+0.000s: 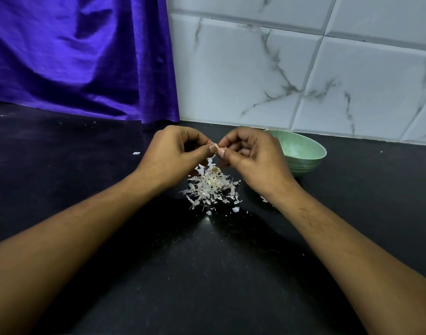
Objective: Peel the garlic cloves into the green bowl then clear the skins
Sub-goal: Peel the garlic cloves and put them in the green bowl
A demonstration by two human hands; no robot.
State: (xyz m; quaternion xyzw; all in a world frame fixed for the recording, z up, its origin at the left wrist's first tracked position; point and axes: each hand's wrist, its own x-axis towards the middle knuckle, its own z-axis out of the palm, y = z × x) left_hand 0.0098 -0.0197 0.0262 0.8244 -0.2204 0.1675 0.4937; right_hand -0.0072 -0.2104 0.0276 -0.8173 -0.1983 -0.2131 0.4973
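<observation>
Both hands meet above the black counter and pinch a small garlic clove [216,147] between thumbs and fingertips. My left hand [175,153] holds it from the left, my right hand [250,155] from the right, and most of the clove is hidden by the fingers. A pile of white garlic skins [212,187] lies on the counter right below the hands, with a dry root piece on top. The green bowl [304,151] stands behind my right hand, partly hidden by it; its inside is not visible.
A purple cloth [81,56] hangs at the back left, down to the black counter [207,274]. A white marble-tiled wall [304,68] closes the back right. Stray skin flakes lie at the left [136,153] and under my right wrist [264,199].
</observation>
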